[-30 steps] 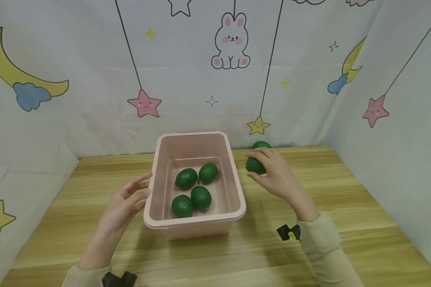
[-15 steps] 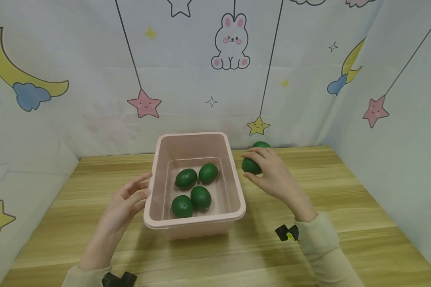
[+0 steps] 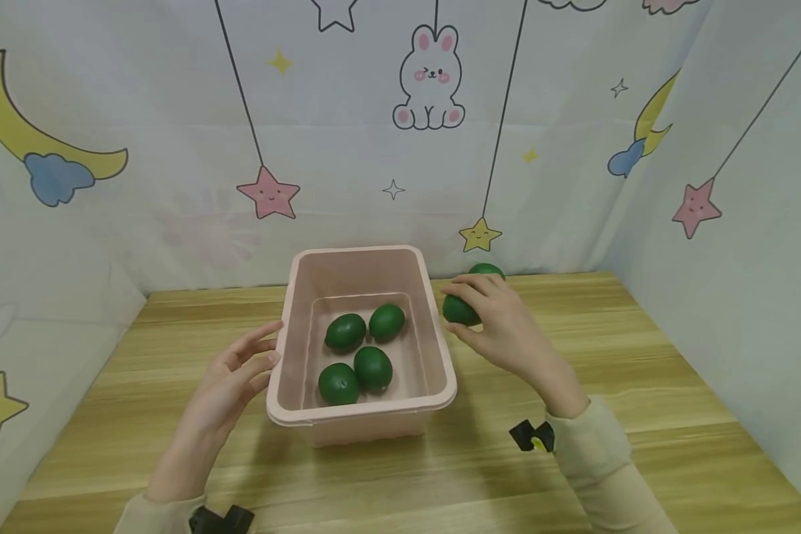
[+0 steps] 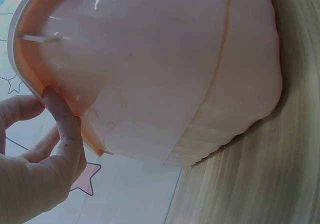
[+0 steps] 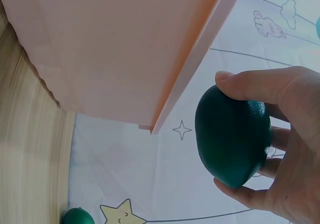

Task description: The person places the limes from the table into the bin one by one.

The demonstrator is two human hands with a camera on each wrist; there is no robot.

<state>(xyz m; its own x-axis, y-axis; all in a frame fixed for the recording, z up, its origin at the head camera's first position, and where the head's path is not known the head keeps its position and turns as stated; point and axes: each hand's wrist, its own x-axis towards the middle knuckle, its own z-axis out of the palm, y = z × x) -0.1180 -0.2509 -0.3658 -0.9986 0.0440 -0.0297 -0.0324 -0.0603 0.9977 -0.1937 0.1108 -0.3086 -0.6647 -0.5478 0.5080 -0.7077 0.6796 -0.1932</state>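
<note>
Four green fruits (image 3: 360, 348) are lying together on the floor of the pink bin (image 3: 440, 348), and a fifth green fruit (image 3: 458, 311) is sitting in the right hand (image 3: 500, 326), lifted off the tabletop (image 3: 641, 386) just beside the bin's right rim, at about three o'clock from it. The fingers (image 5: 260, 86) are curling over the top of that fruit while the thumb is cupping it from below, a wrapped hold that looks suited to a smooth, rounded thing that could roll out of a looser one. The left hand (image 3: 236, 374) is resting at nine o'clock of the bin, its fingers relaxed and nearly straight, their tips touching the left rim and gripping nothing; judging by that contact, it is bracing the light bin so it does not slide. One more green fruit, the far fruit (image 3: 486, 270), is lying on the tabletop at one o'clock from the bin, close to the printed backdrop (image 3: 400, 148) and partly hidden behind the right hand. The left wrist view is showing a fingertip (image 4: 60, 114) hooking just under the rim's lip.
</note>
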